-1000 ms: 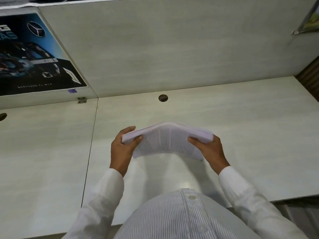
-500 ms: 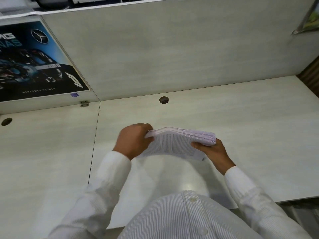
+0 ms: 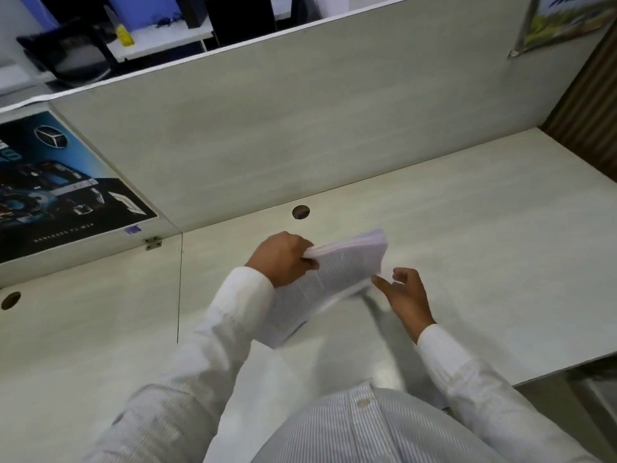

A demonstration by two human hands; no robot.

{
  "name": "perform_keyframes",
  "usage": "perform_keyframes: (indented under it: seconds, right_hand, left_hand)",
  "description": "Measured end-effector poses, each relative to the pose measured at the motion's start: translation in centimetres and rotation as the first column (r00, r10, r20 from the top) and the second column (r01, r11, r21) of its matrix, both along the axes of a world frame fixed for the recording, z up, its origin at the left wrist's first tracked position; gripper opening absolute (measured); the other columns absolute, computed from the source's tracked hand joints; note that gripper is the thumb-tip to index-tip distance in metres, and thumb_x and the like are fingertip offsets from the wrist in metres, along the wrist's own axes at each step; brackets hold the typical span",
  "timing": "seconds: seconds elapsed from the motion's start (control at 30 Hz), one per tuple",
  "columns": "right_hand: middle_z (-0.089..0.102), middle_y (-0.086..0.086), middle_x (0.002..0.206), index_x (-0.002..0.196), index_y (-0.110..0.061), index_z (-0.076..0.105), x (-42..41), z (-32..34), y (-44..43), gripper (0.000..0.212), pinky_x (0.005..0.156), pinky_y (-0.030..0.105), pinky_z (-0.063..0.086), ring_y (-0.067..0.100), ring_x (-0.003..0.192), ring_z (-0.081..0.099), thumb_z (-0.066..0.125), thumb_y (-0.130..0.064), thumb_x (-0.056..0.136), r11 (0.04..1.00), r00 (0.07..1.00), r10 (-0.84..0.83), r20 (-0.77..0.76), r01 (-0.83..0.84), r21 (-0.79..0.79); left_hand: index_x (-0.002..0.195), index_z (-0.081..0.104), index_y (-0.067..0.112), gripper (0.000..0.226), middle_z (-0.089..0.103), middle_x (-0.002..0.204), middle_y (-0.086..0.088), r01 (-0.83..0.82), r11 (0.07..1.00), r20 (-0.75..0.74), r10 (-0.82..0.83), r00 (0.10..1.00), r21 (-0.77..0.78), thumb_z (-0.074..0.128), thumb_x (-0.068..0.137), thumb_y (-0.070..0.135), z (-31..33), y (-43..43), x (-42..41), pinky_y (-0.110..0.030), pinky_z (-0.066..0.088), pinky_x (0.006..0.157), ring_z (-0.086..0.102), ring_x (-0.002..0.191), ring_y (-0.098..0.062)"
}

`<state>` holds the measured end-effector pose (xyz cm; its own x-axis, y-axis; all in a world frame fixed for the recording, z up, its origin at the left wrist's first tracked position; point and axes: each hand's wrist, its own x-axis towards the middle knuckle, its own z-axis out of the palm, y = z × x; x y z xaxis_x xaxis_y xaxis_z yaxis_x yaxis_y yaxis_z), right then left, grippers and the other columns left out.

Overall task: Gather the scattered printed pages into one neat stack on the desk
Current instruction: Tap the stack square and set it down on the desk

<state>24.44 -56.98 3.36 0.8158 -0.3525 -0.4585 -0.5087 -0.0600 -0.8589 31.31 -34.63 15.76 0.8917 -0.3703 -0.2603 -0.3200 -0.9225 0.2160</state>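
Head view: left hand (image 3: 283,259) pinches tilted pages (image 3: 334,282) at one corner above counter (image 3: 484,245); right hand (image 3: 405,295) released, fingers spread. Single-corner grip, sheets could fan out.

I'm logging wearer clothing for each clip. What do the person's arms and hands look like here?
Both arms are in long white sleeves with fine, faint stripes and plain cuffs at the wrists. The left hand and right hand are bare: no gloves, and no rings or watch visible. The shirt front has small pale buttons.
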Motion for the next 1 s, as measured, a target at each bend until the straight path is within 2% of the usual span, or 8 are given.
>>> perform_keyframes:
  seconds: [0.1,0.17,0.27,0.4,0.47,0.57,0.77,1.0]
  right_hand:
    - [0.056,-0.002,0.126,0.136,-0.02,0.044,-0.2,0.3,0.4,0.074,0.098,0.034,0.048,0.017,0.112,0.059,0.08,-0.047,0.077,0.985,0.991,0.082,-0.108,-0.064,0.162]
    - [0.064,0.002,0.127,0.135,-0.016,0.049,0.0,0.8,1.0,0.068,0.102,0.04,0.05,0.022,0.114,0.063,0.077,-0.045,0.08,0.894,0.984,0.168,-0.054,-0.129,0.428]
    - [0.07,0.011,0.123,0.127,-0.007,0.063,0.6,2.3,2.2,0.043,0.103,0.046,0.049,0.03,0.114,0.066,0.072,-0.024,0.088,0.722,0.98,0.187,0.069,-0.185,0.667]
    - [0.075,0.005,0.111,0.11,-0.017,0.071,1.1,4.2,3.7,0.028,0.094,0.039,0.056,0.02,0.098,0.073,0.078,-0.019,0.083,0.902,0.97,0.233,0.062,-0.24,0.358]
    - [0.076,-0.004,0.104,0.103,-0.025,0.071,1.2,5.4,4.2,0.023,0.086,0.031,0.058,0.014,0.094,0.073,0.079,-0.022,0.082,0.949,0.968,0.198,0.152,-0.229,0.217]
    - [0.077,-0.012,0.092,0.097,-0.027,0.073,0.7,7.7,4.5,0.017,0.071,0.018,0.056,0.005,0.086,0.072,0.079,-0.02,0.083,0.966,0.927,0.143,0.346,-0.206,0.153]
    - [0.075,-0.01,0.093,0.1,-0.024,0.069,0.0,7.2,3.6,0.025,0.067,0.014,0.053,0.003,0.085,0.07,0.083,-0.024,0.079,0.976,0.914,0.165,0.371,-0.205,0.069]
    - [0.073,-0.008,0.097,0.108,-0.022,0.065,-0.7,7.1,1.6,0.037,0.069,0.016,0.053,0.005,0.087,0.069,0.083,-0.022,0.076,0.98,0.912,0.095,0.4,-0.157,0.125]
  left_hand:
    - [0.078,0.066,0.011,0.027,0.065,0.072,-0.005,-0.207,0.932,-0.085,0.19,0.978,-0.298,0.072,0.085,0.036,1.9,2.0,-0.3,-0.033,0.042,0.065,0.061,0.072,-0.024]
    - [0.085,0.073,0.012,0.025,0.075,0.081,-0.004,-0.416,0.753,-0.302,0.297,0.906,-0.509,0.078,0.081,0.037,2.1,3.3,-0.9,-0.03,0.052,0.07,0.07,0.075,-0.021]
    - [0.1,0.075,0.011,0.03,0.078,0.094,-0.004,-0.625,0.545,-0.567,0.298,0.768,-0.559,0.081,0.079,0.032,-0.2,4.1,-2.8,-0.035,0.059,0.08,0.075,0.086,-0.024]
    - [0.105,0.073,0.011,0.024,0.076,0.101,-0.007,-0.746,0.317,-0.589,0.466,0.66,-0.585,0.077,0.084,0.024,-4.4,3.2,-5.5,-0.029,0.058,0.071,0.074,0.084,-0.019]
    - [0.099,0.072,0.02,0.014,0.076,0.097,0.001,-0.727,0.192,-0.543,0.546,0.637,-0.659,0.075,0.086,0.026,-4.8,2.5,-6.5,-0.026,0.056,0.068,0.073,0.083,-0.014]
    - [0.1,0.069,0.028,0.014,0.074,0.091,0.015,-0.626,0.05,-0.505,0.543,0.671,-0.778,0.073,0.087,0.03,-3.5,2.0,-7.2,-0.018,0.055,0.065,0.071,0.082,-0.004]
    - [0.105,0.069,0.022,0.026,0.076,0.095,0.012,-0.564,-0.016,-0.483,0.538,0.691,-0.826,0.079,0.081,0.022,-3.7,2.4,-8.0,-0.016,0.054,0.069,0.071,0.087,-0.005]
    - [0.112,0.063,0.027,0.038,0.072,0.108,0.009,-0.463,0.024,-0.383,0.524,0.761,-0.886,0.08,0.08,0.017,-3.3,2.4,-9.0,-0.022,0.054,0.081,0.068,0.1,-0.008]
